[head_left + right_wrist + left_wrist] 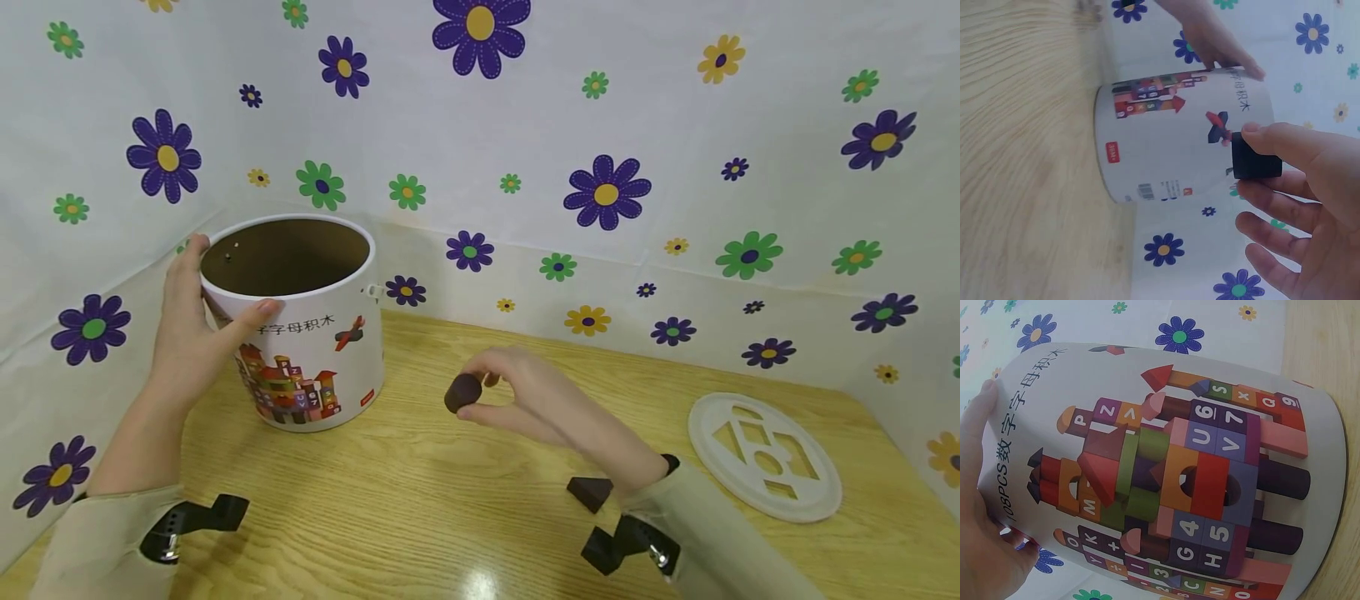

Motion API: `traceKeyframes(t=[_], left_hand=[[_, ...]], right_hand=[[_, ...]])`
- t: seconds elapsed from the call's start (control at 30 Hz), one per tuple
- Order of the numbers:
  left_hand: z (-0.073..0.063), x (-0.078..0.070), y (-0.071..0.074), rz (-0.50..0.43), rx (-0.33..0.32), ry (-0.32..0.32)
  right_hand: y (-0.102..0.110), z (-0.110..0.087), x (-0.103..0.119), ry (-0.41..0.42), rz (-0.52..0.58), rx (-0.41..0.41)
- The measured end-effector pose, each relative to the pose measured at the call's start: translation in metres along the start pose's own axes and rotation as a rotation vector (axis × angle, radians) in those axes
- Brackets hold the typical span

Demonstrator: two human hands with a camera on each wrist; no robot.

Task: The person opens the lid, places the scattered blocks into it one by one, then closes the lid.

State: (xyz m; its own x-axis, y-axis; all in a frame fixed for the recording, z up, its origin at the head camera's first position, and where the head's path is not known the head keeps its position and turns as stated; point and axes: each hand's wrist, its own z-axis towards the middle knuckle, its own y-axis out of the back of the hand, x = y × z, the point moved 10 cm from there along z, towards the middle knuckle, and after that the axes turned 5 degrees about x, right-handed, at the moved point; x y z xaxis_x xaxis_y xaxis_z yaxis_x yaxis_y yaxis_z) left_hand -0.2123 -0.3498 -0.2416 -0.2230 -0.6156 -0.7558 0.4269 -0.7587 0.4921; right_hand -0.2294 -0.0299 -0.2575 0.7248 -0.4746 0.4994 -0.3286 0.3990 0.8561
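Note:
A tall white bucket (356,350), printed with a picture of a block castle, stands upright on the table at the left. My left hand (187,337) grips its upper side, thumb on the front below the rim and fingers round the left. The left wrist view shows the printed wall (1322,487) up close. Between thumb and index finger, my right hand (521,396) pinches a dark cylindrical block (463,392). It is held above the table, to the right of the bucket. In the right wrist view, the block (1257,156) overlaps the bucket and the other fingers are loosely bent.
A dark triangular block (590,492) lies on the wooden table (360,517) below the right forearm. Farther right lies a round white lid (810,500) with shaped cut-outs. Flower-printed white cloth (525,125) hangs behind the table and along its left side.

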Motion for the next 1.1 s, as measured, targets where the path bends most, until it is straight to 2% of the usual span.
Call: traceKeyframes(t=[0.47, 0.6, 0.87, 1.1], left_hand=[[0.001, -0.003, -0.001, -0.015, -0.002, -0.020], [0.000, -0.002, 0.000, -0.012, -0.004, -0.017], [-0.001, -0.001, 0.001, -0.009, -0.002, -0.017], [0.000, 0.000, 0.000, -0.004, 0.000, -0.016]], right_hand=[[0.035, 0.058, 0.025, 0.009, 0.099, -0.171], [0.041, 0.075, 0.031, -0.019, 0.130, -0.211], [0.044, 0.110, 0.043, -0.037, 0.238, -0.271], [0.042, 0.132, 0.049, -0.049, 0.192, -0.298]])
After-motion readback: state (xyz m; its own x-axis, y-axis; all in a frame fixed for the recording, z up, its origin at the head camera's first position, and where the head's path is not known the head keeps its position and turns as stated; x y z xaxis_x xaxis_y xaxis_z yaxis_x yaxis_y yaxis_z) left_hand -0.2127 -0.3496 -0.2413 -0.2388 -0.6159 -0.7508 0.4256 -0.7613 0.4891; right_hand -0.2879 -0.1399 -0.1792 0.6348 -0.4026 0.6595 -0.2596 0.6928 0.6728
